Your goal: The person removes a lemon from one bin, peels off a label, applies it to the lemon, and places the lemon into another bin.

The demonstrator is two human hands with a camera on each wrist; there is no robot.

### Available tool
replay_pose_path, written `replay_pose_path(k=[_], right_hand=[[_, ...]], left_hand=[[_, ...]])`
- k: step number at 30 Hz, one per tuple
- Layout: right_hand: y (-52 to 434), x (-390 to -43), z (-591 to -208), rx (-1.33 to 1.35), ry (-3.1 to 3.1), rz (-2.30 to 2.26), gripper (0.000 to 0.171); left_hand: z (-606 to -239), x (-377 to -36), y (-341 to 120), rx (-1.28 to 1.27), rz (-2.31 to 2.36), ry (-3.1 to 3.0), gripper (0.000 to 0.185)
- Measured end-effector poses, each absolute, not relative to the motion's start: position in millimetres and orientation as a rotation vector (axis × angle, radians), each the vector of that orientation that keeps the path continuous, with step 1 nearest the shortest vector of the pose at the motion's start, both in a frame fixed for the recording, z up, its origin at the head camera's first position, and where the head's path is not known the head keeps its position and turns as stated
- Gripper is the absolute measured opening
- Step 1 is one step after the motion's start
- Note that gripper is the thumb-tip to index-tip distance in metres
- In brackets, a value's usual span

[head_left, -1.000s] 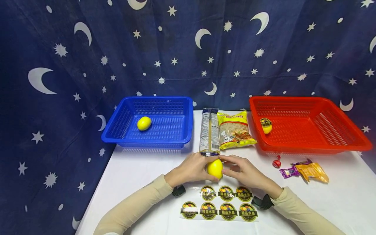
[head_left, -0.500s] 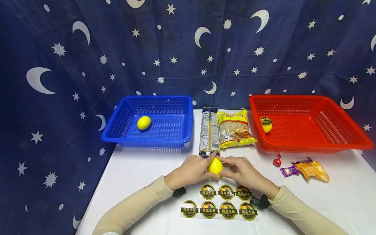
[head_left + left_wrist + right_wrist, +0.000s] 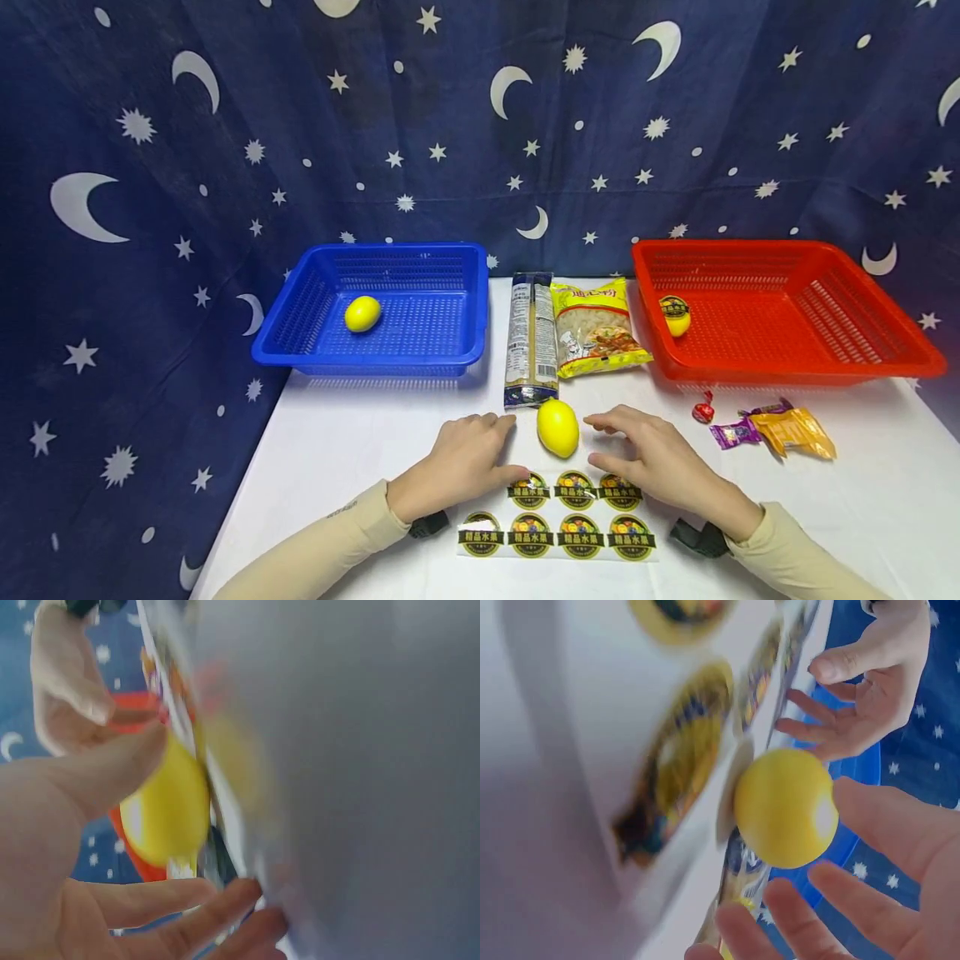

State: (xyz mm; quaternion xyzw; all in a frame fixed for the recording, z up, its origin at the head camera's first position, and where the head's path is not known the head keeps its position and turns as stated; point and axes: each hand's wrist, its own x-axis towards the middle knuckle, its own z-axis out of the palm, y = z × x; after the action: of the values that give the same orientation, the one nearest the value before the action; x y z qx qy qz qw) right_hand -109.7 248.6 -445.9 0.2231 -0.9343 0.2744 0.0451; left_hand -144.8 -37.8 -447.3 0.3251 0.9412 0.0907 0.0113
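Observation:
A yellow lemon (image 3: pixel 558 427) lies on the white table (image 3: pixel 360 433) between my two hands, free of both. My left hand (image 3: pixel 465 457) rests just left of it with relaxed fingers, thumb near the sticker sheet (image 3: pixel 558 517). My right hand (image 3: pixel 645 454) hovers just right of it, fingers spread. In the left wrist view the lemon (image 3: pixel 166 810) sits past my open fingers (image 3: pixel 180 907). In the right wrist view the lemon (image 3: pixel 784 808) shows beyond my spread fingers (image 3: pixel 795 919), with the left hand (image 3: pixel 862 690) behind it.
A blue basket (image 3: pixel 375 312) at back left holds a lemon (image 3: pixel 362 314). A red basket (image 3: pixel 780 308) at back right holds a stickered lemon (image 3: pixel 676 317). A noodle pack (image 3: pixel 531 337) and a yellow food bag (image 3: pixel 596 327) lie between them. Wrapped candies (image 3: pixel 765 425) lie at right.
Both hands let go of the lemon and drew apart, back toward me. The lemon now lies alone on the table.

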Motion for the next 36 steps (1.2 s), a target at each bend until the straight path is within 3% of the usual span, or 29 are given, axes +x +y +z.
replay_pose_path(k=[3, 8, 24, 29, 36], right_hand=[[246.1, -94.6, -445.2, 0.733, -2.888, 0.747, 0.032], [236.6, -80.5, -448.1, 0.864, -3.009, 0.591, 0.029], [231.7, -81.4, -455.9, 0.855, -3.054, 0.542, 0.029], [231.7, -88.6, -451.8, 0.699, -3.073, 0.638, 0.042], [224.1, -109.8, -455.3, 0.529, -2.891, 0.736, 0.073]], left_hand=[[-450.2, -130.7, -38.2, 1.108, 0.224, 2.914, 0.049], [-451.4, -120.4, -33.9, 1.199, 0.179, 2.894, 0.032], [-453.5, -127.3, -31.0, 1.273, 0.532, 2.762, 0.014], [-443.3, -137.7, -30.7, 1.09, 1.062, 2.527, 0.008], [-440.3, -157.2, -18.6, 0.738, 1.611, 2.284, 0.018]])
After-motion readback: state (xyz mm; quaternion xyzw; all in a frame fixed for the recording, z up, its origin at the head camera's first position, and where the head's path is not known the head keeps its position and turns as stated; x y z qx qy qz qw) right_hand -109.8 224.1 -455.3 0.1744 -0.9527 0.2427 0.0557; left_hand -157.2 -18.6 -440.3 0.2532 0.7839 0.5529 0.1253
